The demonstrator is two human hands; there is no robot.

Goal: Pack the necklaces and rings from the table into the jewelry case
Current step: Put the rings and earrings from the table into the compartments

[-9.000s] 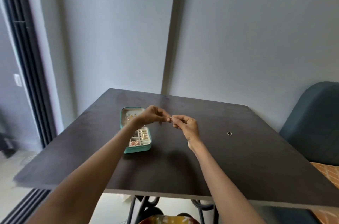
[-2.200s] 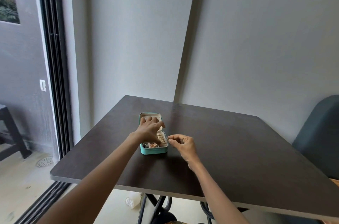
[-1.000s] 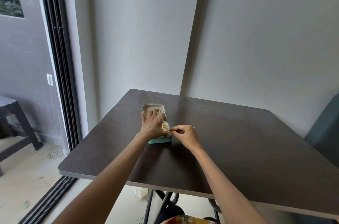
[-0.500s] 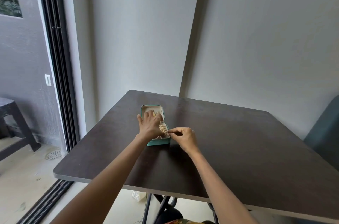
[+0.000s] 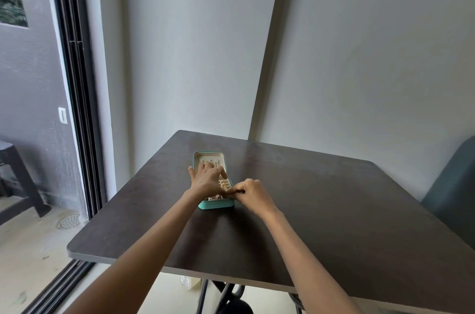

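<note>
Open teal jewelry case [image 5: 216,203] on the dark table [image 5: 321,211], nearer its left edge, lid laid flat toward the far edge. Left hand [image 5: 207,180] spread palm-down over the case, fingers nearly straight and resting on the tray and lid, gripping nothing. Right hand [image 5: 253,193] at the case's right rim, knuckles up, thumb and forefinger pinched together at the tray edge; pinched item too small to identify. Gold rings [image 5: 224,184] seated in the tray slots between the two hands. Both forearms extended from the near edge, converging on the case.
</note>
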